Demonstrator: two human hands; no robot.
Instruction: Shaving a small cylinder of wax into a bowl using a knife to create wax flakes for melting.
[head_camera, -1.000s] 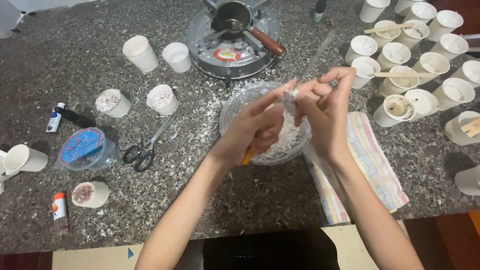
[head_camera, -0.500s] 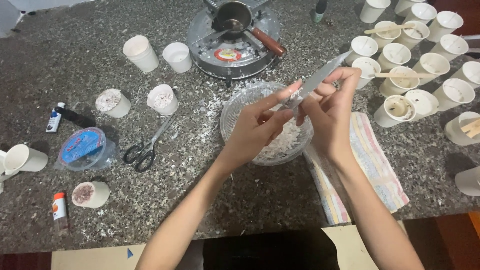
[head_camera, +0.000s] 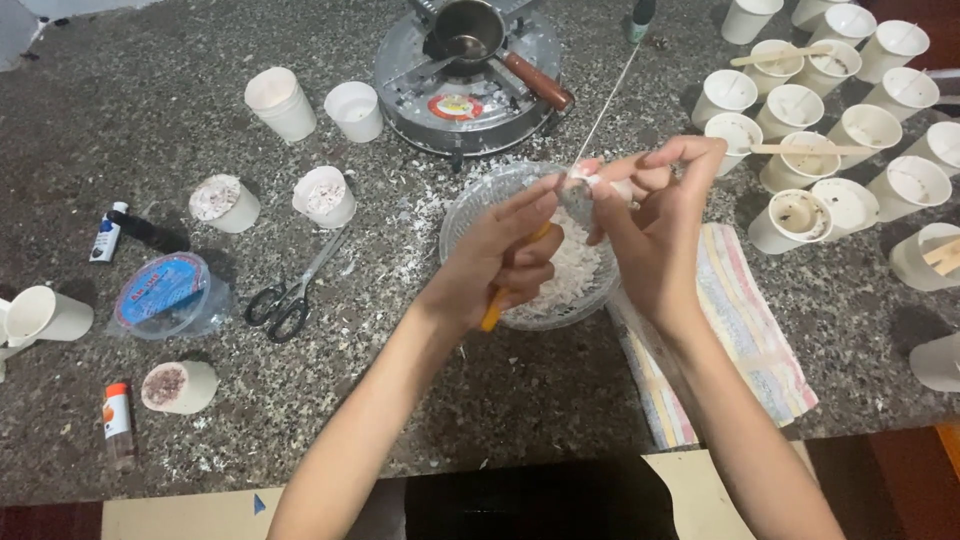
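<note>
Left hand (head_camera: 500, 262) grips orange-handled knife (head_camera: 600, 128) | right hand (head_camera: 655, 215) pinches white lump (head_camera: 600, 187) | blade, flat before, now edge-on over glass bowl (head_camera: 470, 215) | shaving continues, table (head_camera: 150, 130)

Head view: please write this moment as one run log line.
left hand: grips orange-handled knife | right hand: pinches small white piece | below: glass bowl of white shavings

The speckled grey stone tabletop (head_camera: 120, 110) looks polished yet gritty with white flakes. A clear ribbed glass bowl (head_camera: 470, 215) glistens. The round metal burner (head_camera: 465, 95) at the far edge shines dully; the striped cloth towel (head_camera: 750, 320) looks soft and matt, as do the white paper cups (head_camera: 280, 105).
</note>
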